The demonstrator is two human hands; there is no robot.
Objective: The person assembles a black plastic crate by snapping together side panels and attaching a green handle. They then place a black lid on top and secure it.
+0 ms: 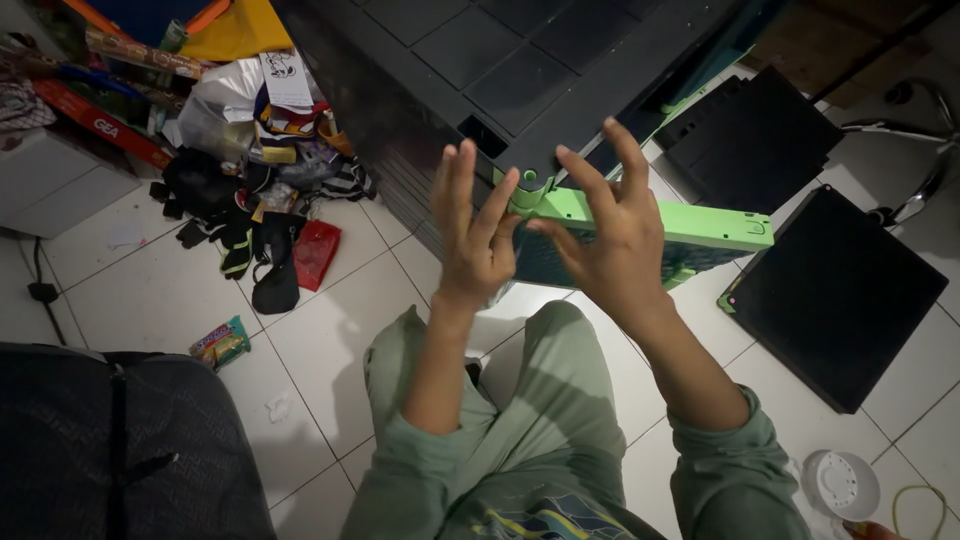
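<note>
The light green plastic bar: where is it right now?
In the head view, the light green plastic bar sits centre-right, against the dark plastic cabinet, with both hands, left and right, at its left end.

Sage-green rolled sleeves [735,455], matching trousers [560,400], printed shirt front [545,520]

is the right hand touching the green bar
Touching. The head view shows the right hand laid over the green bar, thumb and fingers pressed onto its left end.
</note>
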